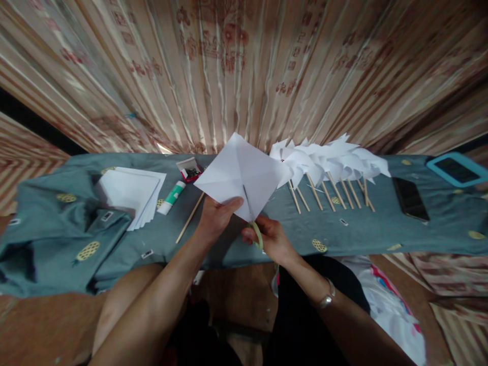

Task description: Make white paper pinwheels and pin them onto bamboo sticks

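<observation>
A square sheet of white paper (224, 168), creased along its diagonals, is held up over the cloth, one corner toward me. My left hand (218, 216) pinches its lower left edge, thumb on top. My right hand (270, 238) is closed around the pale green handles of a pair of scissors (257, 235). The blades sit at the near corner of the sheet, along a dark slit running toward the centre. Below the paper's left side a wooden stick (189, 219) lies on the cloth.
White paper pinwheels (328, 160) on sticks lie in a row at the right, beside a black phone (409, 198) and a blue-framed device (457, 169). At left are a paper stack (129, 190), a glue stick (171, 198) and a small red box (189, 170). A curtain (236, 66) hangs behind.
</observation>
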`<state>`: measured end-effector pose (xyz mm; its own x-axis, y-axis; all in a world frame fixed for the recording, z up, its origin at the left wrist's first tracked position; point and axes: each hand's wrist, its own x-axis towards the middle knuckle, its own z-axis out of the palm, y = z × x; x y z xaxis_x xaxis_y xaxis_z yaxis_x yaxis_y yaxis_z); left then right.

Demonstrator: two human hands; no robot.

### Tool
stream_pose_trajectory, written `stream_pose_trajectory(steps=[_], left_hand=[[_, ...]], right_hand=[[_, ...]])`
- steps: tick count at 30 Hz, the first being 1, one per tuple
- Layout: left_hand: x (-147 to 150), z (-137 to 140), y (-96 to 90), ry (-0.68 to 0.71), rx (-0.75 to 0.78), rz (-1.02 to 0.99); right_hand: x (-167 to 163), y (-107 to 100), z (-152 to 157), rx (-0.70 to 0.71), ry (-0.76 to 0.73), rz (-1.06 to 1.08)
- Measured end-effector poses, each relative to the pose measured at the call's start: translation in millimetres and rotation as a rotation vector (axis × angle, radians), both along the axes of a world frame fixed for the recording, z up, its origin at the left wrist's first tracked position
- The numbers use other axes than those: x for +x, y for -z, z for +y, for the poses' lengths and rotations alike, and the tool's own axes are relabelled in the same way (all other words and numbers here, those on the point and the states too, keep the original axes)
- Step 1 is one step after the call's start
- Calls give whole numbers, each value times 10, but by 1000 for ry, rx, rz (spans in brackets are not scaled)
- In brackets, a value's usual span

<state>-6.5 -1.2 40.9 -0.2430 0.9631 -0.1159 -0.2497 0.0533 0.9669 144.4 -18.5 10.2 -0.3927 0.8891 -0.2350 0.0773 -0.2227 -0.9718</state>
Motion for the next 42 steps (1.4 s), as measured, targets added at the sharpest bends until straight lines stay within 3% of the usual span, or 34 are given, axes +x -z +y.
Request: stream_pose_trajectory(steps=[8, 12, 17, 22, 26, 29, 37, 42], left_hand=[[-4, 8, 33, 4, -6, 8], [-34, 53, 71, -70, 39, 15], [-188, 99, 40, -140, 48, 31], [-399, 60, 27, -165, 30, 116], [-459, -11, 50, -99, 21, 209], [-433, -65, 79, 29, 5, 280], [-412, -132, 103, 315, -6, 652], [-432, -134, 59, 303, -8, 476]], right_hand=[[6, -3, 3, -28, -1, 30], [62, 20, -6, 30, -88, -15], [197, 44, 12, 59, -173, -90], [433, -80, 155, 2, -146, -62], [596, -163, 311, 62, 57, -21], [618, -159, 391, 82, 189, 64], [468, -158, 418, 2, 196, 113], [405, -156, 423, -53, 260, 163]])
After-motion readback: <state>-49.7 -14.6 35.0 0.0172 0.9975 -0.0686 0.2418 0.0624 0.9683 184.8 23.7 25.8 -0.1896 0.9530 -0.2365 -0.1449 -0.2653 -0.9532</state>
